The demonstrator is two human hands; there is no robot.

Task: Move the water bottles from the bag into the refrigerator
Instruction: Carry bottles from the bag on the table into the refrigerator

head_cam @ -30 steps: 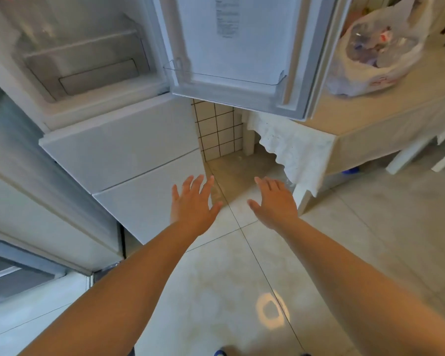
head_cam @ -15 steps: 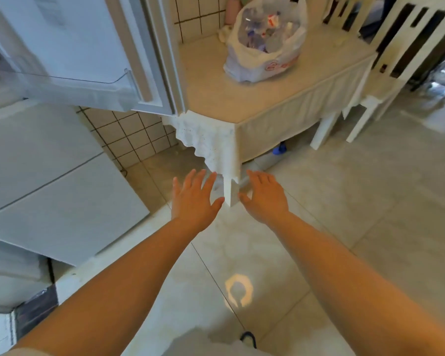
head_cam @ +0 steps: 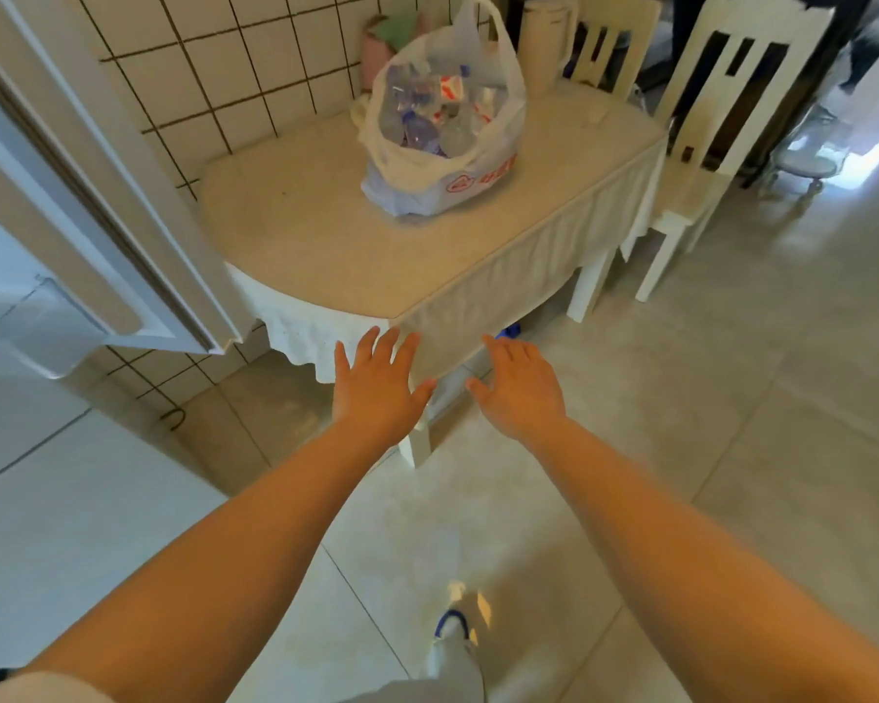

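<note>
Your left hand and your right hand are both stretched out ahead of you, palms down, fingers straight and a little spread. Neither hand holds or touches anything. They hang side by side with a small gap between the thumbs, just in front of the near corner of the bench, at the level of the hanging edge of its white cloth.

The water bottles are inside the plastic bag, which stands on the bench top toward the far edge, close to the tiled wall. The bag is white and half clear, with red print low on its side and its handles standing up loose; through the plastic you can see several clear bottles with blue caps and red-and-white labels, heaped together. Both hands are well apart from the bag.

The open refrigerator door juts in from your left, its edge just beside the left end of the bench, with a clear door shelf low on its inner side. The white lower front of the refrigerator fills the lower left.

A pale jug stands at the far right corner of the bench, and two white chairs stand beyond the right edge. One foot in a white and blue shoe shows on the tiled floor between your forearms.
</note>
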